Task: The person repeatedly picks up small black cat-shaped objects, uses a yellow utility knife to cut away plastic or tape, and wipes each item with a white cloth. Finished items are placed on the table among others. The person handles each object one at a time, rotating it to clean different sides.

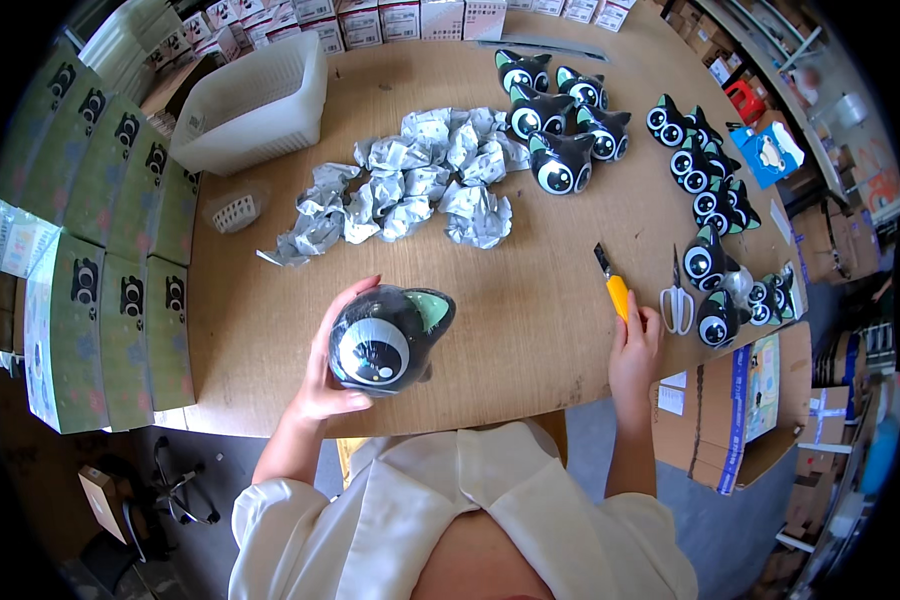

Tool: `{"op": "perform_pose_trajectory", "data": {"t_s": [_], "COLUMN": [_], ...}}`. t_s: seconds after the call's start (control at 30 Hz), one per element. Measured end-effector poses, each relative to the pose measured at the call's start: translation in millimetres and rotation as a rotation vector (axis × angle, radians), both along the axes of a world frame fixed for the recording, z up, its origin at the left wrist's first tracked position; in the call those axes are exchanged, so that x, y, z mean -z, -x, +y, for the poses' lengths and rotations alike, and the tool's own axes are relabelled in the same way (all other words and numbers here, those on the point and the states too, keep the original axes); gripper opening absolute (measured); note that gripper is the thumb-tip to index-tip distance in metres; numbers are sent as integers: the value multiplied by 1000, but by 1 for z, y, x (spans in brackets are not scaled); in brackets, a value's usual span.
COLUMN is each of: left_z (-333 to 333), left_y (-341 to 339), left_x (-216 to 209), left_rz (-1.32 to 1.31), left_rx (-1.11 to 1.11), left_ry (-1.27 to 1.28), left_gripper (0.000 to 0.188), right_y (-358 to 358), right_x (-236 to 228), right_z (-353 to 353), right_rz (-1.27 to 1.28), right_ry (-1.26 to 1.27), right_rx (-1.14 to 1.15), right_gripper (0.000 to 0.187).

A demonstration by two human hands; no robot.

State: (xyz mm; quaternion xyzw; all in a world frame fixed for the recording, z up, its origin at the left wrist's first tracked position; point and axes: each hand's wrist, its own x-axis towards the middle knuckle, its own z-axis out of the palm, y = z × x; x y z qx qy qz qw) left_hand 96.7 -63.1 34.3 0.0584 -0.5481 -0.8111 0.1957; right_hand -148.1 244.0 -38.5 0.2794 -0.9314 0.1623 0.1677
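Observation:
My left hand (332, 370) is closed around the side of a glossy black cat-head figure (394, 345) with a large white-ringed eye and a green inner ear. It is raised over the near edge of the table, and its plastic-like surface catches the light. On the right, my right hand (638, 350) grips the lower end of a yellow utility knife (618, 295), whose dark tip points away from me. White-handled scissors (677, 308) lie just right of that hand, blades pointing away.
Crumpled grey paper (405, 190) covers the middle of the wooden table (510, 290). Several black cat heads (560, 165) stand behind it, with smaller ones (710, 205) along the right edge. A white plastic basket (255, 105), stacked green boxes (125, 310) and an opened carton (705, 430) flank the work area.

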Motion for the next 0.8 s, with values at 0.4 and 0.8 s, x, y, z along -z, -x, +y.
{"op": "perform_pose_trajectory", "data": {"t_s": [0.4,0.8], "left_z": [19,21], "left_y": [28,38], "left_x": [0,-25], "left_rz": [10,-66], "left_rx": [-48,1], "left_ry": [467,805], "left_gripper": [99,91], "right_y": [-57,-57], "right_x": [-90,-85], "right_z": [-78,-105], "right_rz": [-181,235], "right_ry": [444,237], "right_rx": [-671,-891], "right_gripper": [52,34]}}
